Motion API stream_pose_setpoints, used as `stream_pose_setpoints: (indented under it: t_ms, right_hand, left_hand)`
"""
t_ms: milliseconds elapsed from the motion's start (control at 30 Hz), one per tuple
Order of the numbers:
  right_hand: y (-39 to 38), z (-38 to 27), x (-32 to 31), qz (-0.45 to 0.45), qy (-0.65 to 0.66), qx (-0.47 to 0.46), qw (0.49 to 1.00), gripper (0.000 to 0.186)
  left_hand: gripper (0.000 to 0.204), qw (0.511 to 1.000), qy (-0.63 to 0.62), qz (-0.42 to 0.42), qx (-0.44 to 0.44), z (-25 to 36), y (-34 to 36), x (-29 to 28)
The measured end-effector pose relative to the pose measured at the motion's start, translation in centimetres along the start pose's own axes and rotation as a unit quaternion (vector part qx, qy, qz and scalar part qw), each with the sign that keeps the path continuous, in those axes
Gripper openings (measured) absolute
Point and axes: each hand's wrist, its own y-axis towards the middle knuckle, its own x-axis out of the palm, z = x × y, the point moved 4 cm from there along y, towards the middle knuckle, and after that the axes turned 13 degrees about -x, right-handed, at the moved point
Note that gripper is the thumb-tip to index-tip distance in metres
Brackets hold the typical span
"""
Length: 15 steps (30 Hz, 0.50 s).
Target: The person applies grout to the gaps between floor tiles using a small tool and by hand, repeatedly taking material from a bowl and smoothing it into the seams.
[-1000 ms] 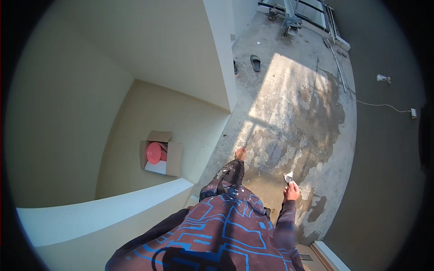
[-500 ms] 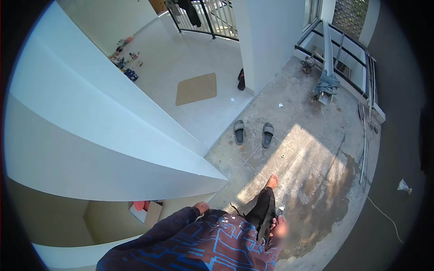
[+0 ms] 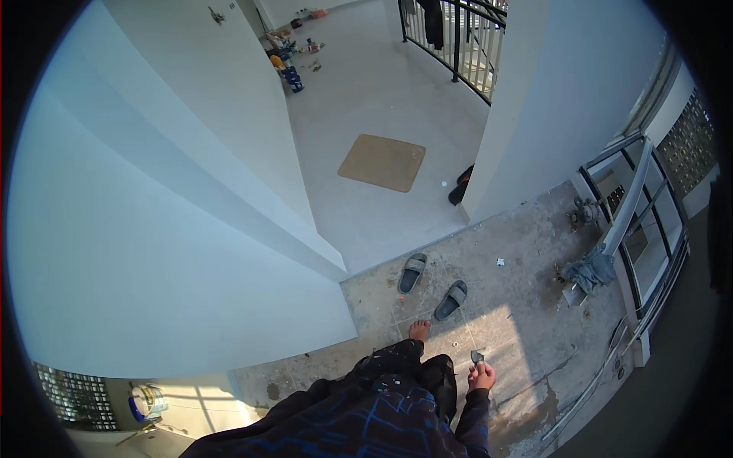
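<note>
My right hand (image 3: pixel 481 375) is at the lower right of centre, in front of my dark trousers. Its fingers are closed around a small scraper (image 3: pixel 478 356), whose short grey blade points away from me; the handle is mostly hidden in the fingers. My left hand is out of sight, and its sleeve runs into the dark patterned jacket (image 3: pixel 366 416). A bare foot (image 3: pixel 419 330) stands on the rough floor just short of a pair of grey slide sandals, the left sandal (image 3: pixel 412 273) and the right sandal (image 3: pixel 450 300).
A white wall (image 3: pixel 191 252) curves along my left. Beyond the doorway lie a tan mat (image 3: pixel 382 162), black footwear (image 3: pixel 461 185) and bottles (image 3: pixel 292 79) by the wall. At right, a grey cloth (image 3: pixel 589 271) hangs over a beam beside a black-framed railing (image 3: pixel 649 229). A bucket (image 3: pixel 147 402) stands lower left.
My view has turned left, toward the doorway. The right hand with the scraper has come out in front of my body. My left hand has dropped out of sight, and the foot is nearer the sandals.
</note>
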Motion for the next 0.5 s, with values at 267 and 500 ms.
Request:
stream_pose_setpoints:
  t_ms: [267, 500]
  right_hand:
    - [5.2, -7.6, 14.2, -0.209, -0.217, -0.014, 0.953, 0.021]
    - [6.2, -6.9, 21.2, -0.490, -0.411, -0.014, 0.768, 0.013]
  left_hand:
    - [0.069, 0.986, -0.161, 0.042, -0.006, 7.3, -1.0, 7.0]
    - [0.080, 0.935, -0.342, 0.056, -0.077, 3.5, -4.2, 21.1]
